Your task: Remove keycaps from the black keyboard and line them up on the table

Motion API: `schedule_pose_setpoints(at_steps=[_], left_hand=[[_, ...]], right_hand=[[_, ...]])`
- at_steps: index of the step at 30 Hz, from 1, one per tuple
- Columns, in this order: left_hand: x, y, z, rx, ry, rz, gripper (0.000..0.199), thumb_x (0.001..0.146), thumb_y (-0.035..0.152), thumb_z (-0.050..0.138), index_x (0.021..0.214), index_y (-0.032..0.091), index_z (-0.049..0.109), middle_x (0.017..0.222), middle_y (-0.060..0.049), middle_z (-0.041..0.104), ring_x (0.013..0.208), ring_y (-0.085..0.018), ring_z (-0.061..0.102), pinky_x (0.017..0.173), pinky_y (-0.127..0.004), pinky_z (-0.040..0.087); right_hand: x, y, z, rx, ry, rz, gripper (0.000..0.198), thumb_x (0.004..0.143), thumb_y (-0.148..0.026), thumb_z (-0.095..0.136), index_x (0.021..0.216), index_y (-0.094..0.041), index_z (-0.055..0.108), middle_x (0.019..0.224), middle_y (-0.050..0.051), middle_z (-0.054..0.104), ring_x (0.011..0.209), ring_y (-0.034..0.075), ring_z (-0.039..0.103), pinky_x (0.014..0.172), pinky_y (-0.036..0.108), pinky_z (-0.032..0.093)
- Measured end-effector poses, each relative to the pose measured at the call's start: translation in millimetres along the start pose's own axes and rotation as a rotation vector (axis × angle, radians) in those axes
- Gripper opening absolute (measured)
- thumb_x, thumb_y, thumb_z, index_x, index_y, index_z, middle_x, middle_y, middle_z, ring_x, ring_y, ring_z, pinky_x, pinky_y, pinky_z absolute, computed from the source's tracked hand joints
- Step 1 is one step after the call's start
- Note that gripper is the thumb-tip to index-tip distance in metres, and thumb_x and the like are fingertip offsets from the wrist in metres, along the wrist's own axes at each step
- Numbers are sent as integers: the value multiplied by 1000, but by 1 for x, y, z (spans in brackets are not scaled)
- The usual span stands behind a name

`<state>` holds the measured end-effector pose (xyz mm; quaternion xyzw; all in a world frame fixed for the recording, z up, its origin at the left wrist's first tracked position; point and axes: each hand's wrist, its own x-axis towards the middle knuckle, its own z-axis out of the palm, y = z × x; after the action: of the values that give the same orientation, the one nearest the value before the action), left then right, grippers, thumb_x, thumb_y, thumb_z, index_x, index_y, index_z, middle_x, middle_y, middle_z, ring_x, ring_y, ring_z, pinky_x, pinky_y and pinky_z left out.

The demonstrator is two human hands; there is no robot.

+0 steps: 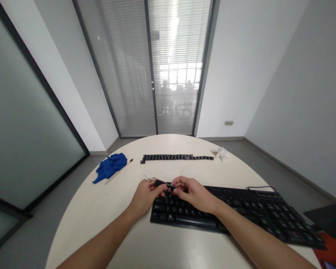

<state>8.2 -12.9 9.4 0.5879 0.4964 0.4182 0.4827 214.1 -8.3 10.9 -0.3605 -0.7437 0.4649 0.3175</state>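
Note:
A black keyboard lies on the table, its upper left part bare of some keycaps. Over that part, my left hand is closed on a keycap puller with a black grip. Thin wire loops stick out past its left side. My right hand is beside it, thumb and fingers pinched on a small black keycap at the puller's right end. The fingers partly hide both pieces. Farther back, several loose black keycaps stand in neat rows.
On the round cream table, a blue cloth and a toothbrush lie at the left. A crumpled white tissue lies back right. The keyboard's cable curls behind it. A red and black chair stands at the right edge.

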Motion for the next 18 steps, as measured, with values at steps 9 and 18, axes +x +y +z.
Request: schedule_pose_setpoints(at_steps=[9, 18], left_hand=[[0, -5, -3, -54, -46, 1, 22, 75, 33, 71, 83, 12, 68, 64, -3, 69, 58, -14, 63, 57, -22, 46], [-1, -13, 1, -11, -10, 36, 26, 77, 37, 71, 87, 14, 70, 67, -3, 70, 64, -17, 66, 61, -24, 48]], right_hand=[[-1, -1, -4, 3, -36, -12, 27, 91, -38, 54, 107, -17, 59, 88, 2, 65, 81, 16, 59, 77, 29, 46], [-1, 0, -3, 1, -12, -18, 26, 86, -32, 61, 107, -17, 64, 82, 2, 65, 73, 14, 57, 71, 28, 48]])
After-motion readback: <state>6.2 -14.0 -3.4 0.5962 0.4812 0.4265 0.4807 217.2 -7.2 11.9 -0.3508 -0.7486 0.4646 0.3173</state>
